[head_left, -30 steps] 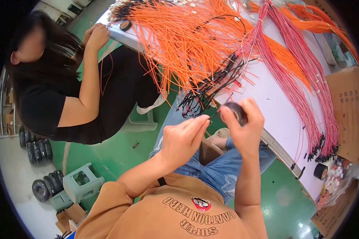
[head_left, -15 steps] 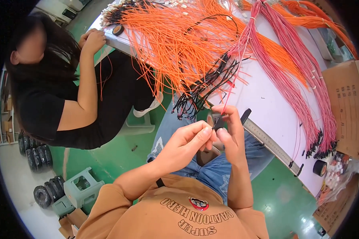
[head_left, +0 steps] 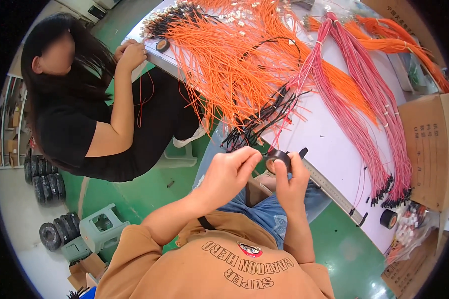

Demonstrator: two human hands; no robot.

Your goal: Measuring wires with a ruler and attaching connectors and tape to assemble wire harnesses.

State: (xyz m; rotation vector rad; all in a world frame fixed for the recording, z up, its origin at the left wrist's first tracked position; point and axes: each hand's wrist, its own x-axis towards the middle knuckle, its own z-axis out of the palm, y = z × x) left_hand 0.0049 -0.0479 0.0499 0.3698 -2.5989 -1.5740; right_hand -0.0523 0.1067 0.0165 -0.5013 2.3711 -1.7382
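Note:
Above my lap, my right hand [head_left: 293, 183] grips a roll of black tape [head_left: 278, 158] between thumb and fingers, its round opening facing me. My left hand [head_left: 229, 174] is closed in a pinch just left of the roll, at the end of a thin red wire [head_left: 275, 141] that comes down from the table. A short dark piece bridges the left fingertips and the roll; the pinching fingers partly hide it. Black-sleeved wire ends [head_left: 257, 124] hang over the table edge just beyond both hands.
Orange wires [head_left: 224, 65] and tied pink wire bundles [head_left: 369, 89] cover much of the table. A metal ruler [head_left: 329, 185] lies along its near edge, with another black tape roll [head_left: 388, 219] at the right. A co-worker [head_left: 85, 114] sits at left; a cardboard box [head_left: 426, 149] stands right.
My hands have moved slightly apart. The tape roll, mostly hidden by my fingers before, now shows upright in my right hand. The whole view has shifted a little.

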